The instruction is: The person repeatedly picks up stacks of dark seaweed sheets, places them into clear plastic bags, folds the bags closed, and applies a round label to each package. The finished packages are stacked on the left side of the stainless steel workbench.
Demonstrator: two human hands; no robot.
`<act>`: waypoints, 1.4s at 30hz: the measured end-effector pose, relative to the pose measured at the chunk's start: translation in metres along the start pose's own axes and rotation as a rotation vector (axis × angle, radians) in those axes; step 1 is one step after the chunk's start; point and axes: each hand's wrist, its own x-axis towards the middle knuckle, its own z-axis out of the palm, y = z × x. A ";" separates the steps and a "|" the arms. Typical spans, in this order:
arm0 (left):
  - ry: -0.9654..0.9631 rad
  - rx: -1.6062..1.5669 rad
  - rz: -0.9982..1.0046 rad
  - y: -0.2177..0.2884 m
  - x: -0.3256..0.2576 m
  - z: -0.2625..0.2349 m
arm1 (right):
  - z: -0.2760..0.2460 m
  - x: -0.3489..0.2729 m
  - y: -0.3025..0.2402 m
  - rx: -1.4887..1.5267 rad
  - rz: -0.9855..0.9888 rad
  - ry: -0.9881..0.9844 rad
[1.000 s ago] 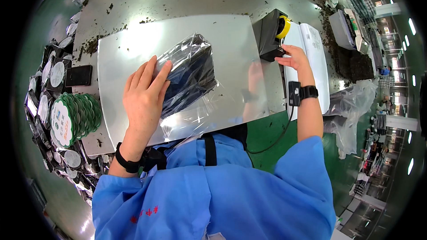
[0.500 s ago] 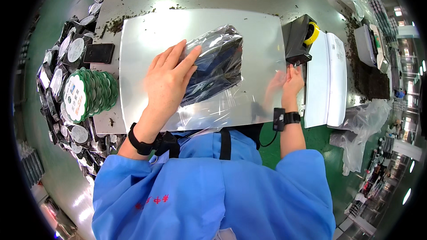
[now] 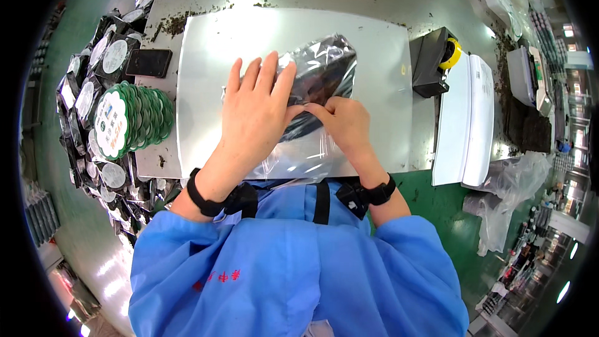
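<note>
A dark block-like package in loose, shiny clear plastic film (image 3: 327, 65) lies tilted on a pale board (image 3: 387, 43) in front of me. My left hand (image 3: 257, 109) rests over its left side, fingers stretched out and spread flat. My right hand (image 3: 346, 125) is at its near right side, fingers curled in and thumb pressed on the film. The two thumb tips meet on the package. Whatever may lie under the right thumb is hidden. The film's loose end spreads toward my body.
A black tape dispenser (image 3: 430, 65) with a yellow core stands right of the board, beside white paper sheets (image 3: 455, 125). At left are a phone (image 3: 148, 63), a stack of green-edged round labels (image 3: 134, 118) and piled black packages (image 3: 78, 109). Dark crumbs (image 3: 171, 25) dot the metal table.
My right hand has moved left from the tape dispenser onto the package, meeting the left thumb. My left hand remains on the package, with its fingers now pointing more straight ahead.
</note>
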 end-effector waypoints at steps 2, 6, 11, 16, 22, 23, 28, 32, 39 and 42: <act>0.009 -0.023 -0.055 0.002 0.004 0.005 | 0.008 -0.009 0.021 -0.015 0.004 0.151; 0.042 -0.161 -0.105 -0.012 0.014 0.020 | 0.050 0.011 0.105 0.533 -0.175 0.218; 0.079 -0.377 -0.207 -0.046 0.014 0.014 | -0.029 0.029 0.083 0.652 -0.163 -0.085; 0.150 -0.299 0.131 0.010 0.056 -0.045 | -0.152 0.037 -0.036 -0.218 -0.482 -0.015; -0.203 -0.895 -0.230 -0.028 0.047 -0.003 | -0.208 0.049 -0.066 -0.226 -0.956 0.397; -0.159 -0.969 -0.235 -0.044 0.031 0.014 | -0.225 0.044 -0.061 -0.195 -0.950 0.266; -0.095 -1.358 -0.445 -0.069 -0.025 0.035 | -0.230 0.039 -0.036 -0.382 -0.913 -0.172; -0.172 -1.338 -0.504 -0.074 -0.049 0.037 | -0.217 0.047 -0.028 -0.365 -0.948 0.083; 0.278 -0.906 -0.310 -0.052 -0.066 0.059 | -0.046 0.009 0.042 0.509 -0.649 0.343; 0.658 -0.565 0.026 -0.047 -0.071 0.055 | -0.021 0.006 0.022 0.692 -0.625 0.391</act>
